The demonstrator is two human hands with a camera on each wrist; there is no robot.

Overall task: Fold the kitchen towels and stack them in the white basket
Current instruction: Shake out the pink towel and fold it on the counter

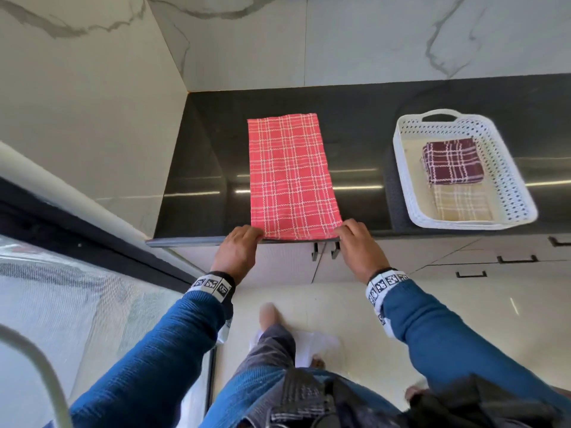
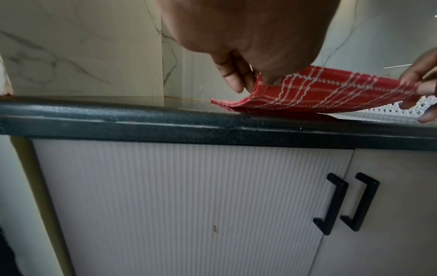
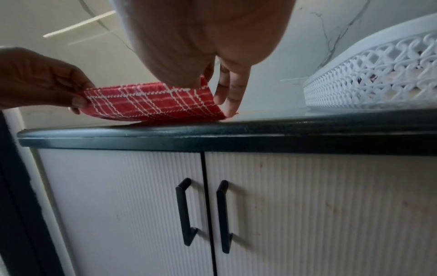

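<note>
Two hands pinch the near corners of the red towel (image 1: 292, 177), which lies long on the dark counter (image 1: 200, 168). The left hand (image 1: 239, 250) and right hand (image 1: 358, 247) lift that edge a little. The white basket (image 1: 401, 168) sits to the right with two folded towels inside.

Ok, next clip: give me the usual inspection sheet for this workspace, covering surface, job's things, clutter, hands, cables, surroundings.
Surface: dark glossy countertop, with light reflections.
Job's things: red checked towel lies lengthwise as a long strip, its near end lifted at the counter edge. White basket to its right holds a folded maroon towel and a folded beige towel nearer the person.
Clutter: nothing seen.
Hands: left hand pinches the red towel's near left corner; right hand pinches the near right corner.
Cables: nothing seen.
Surroundings: marble-look wall behind; ribbed white cabinet doors with black handles below; pale tiled floor.
</note>
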